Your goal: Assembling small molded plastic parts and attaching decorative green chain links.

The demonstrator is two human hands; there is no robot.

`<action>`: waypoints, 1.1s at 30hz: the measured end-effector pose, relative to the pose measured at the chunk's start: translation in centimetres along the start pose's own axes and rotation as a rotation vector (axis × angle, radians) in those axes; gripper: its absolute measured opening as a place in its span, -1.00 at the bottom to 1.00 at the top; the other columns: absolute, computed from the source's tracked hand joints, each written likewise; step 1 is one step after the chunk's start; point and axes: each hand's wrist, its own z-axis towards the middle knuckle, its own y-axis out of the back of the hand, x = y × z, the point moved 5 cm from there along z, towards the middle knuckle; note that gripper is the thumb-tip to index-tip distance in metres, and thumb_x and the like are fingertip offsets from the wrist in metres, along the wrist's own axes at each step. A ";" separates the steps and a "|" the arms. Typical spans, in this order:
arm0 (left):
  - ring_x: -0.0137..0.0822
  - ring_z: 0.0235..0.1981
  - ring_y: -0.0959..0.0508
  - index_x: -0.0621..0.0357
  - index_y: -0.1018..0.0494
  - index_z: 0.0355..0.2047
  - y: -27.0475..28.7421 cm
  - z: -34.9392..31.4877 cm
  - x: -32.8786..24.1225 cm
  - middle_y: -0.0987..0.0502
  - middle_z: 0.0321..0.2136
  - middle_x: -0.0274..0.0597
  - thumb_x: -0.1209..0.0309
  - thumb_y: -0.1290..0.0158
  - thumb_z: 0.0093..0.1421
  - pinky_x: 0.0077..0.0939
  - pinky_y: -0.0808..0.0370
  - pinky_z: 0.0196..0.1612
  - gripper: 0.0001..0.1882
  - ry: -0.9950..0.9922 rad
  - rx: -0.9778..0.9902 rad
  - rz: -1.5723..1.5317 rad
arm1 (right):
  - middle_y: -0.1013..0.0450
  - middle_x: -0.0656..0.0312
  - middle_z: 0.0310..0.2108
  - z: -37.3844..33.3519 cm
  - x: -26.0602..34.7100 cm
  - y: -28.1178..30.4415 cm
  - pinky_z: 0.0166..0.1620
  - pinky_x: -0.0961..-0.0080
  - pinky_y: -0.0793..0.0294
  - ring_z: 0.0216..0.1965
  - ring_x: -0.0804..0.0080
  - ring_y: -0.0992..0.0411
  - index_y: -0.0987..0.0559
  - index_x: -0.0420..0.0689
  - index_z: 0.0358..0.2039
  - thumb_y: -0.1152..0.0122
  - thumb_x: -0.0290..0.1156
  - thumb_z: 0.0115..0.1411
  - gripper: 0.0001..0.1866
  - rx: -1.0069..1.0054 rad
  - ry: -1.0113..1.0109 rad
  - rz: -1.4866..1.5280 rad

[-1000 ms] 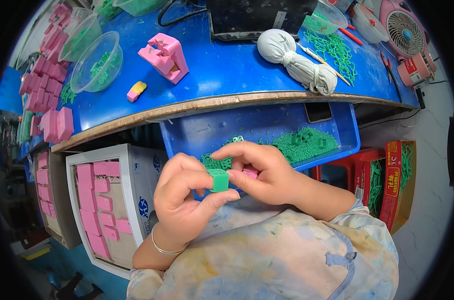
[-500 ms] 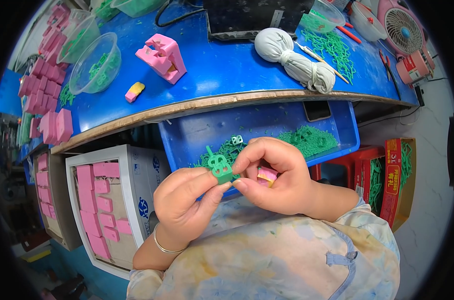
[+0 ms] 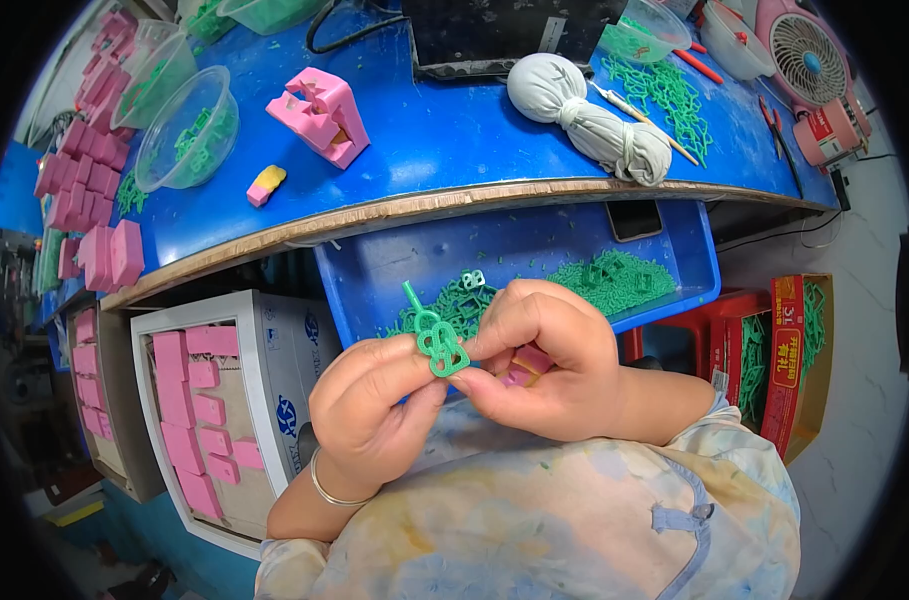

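Between the two hands, above my lap, is a green openwork wax piece (image 3: 440, 346) with rounded loops and a thin stem pointing up and away. My left hand (image 3: 374, 400) pinches it from the left with thumb and forefinger. The thumb and forefinger of my right hand (image 3: 549, 365) touch its right edge. Tucked in the curled fingers of that right hand is a small pink and yellow mould piece (image 3: 526, 366), partly hidden. Under the hands, a blue tray (image 3: 374, 270) holds green wax pieces (image 3: 462, 300) and green granules (image 3: 624, 285).
On the blue table (image 3: 424, 130) are a pink mould block (image 3: 324, 115), a small pink-yellow piece (image 3: 265, 185), a tied grey cloth bundle (image 3: 584, 120) and a clear bowl (image 3: 187, 130). A phone (image 3: 634, 220) lies at the tray's back. Right stands a red carton (image 3: 789, 350); left, a white-framed box (image 3: 264, 400).
The green wax piece has been turned in the fingers, so its looped face and stem show more fully. The right hand's grip has shifted slightly, covering more of the pink and yellow mould piece.
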 end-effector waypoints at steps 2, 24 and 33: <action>-0.24 -0.50 -0.53 0.21 -0.49 -0.39 0.0 0.0 0.1 -0.54 -0.46 -0.10 0.68 -0.17 -0.19 -0.52 -0.46 -0.43 -0.72 0.006 -0.003 -0.008 | -0.34 0.27 -0.62 0.0 0.0 -0.1 -0.58 0.66 -0.19 -0.62 0.56 -0.27 -0.48 -0.19 -0.42 -0.33 -0.59 -0.14 -0.77 0.002 0.007 0.003; -0.25 -0.49 -0.54 0.21 -0.47 -0.43 -0.2 -0.2 0.3 -0.55 -0.43 -0.10 0.69 -0.16 -0.17 -0.51 -0.46 -0.43 -0.76 -0.009 -0.017 -0.071 | -0.34 0.23 -0.62 -0.1 0.2 -0.1 -0.56 0.62 -0.25 -0.62 0.50 -0.29 -0.47 -0.22 -0.45 -0.31 -0.63 -0.14 -0.78 0.032 0.064 0.018; -0.24 -0.48 -0.54 0.22 -0.46 -0.43 0.0 -0.3 0.5 -0.54 -0.44 -0.09 0.70 -0.15 -0.17 -0.50 -0.47 -0.41 -0.76 0.008 -0.017 -0.072 | -0.35 0.23 -0.60 -0.1 0.1 0.1 -0.57 0.61 -0.24 -0.62 0.50 -0.29 -0.47 -0.23 -0.42 -0.25 -0.66 -0.10 -0.80 0.047 0.066 0.016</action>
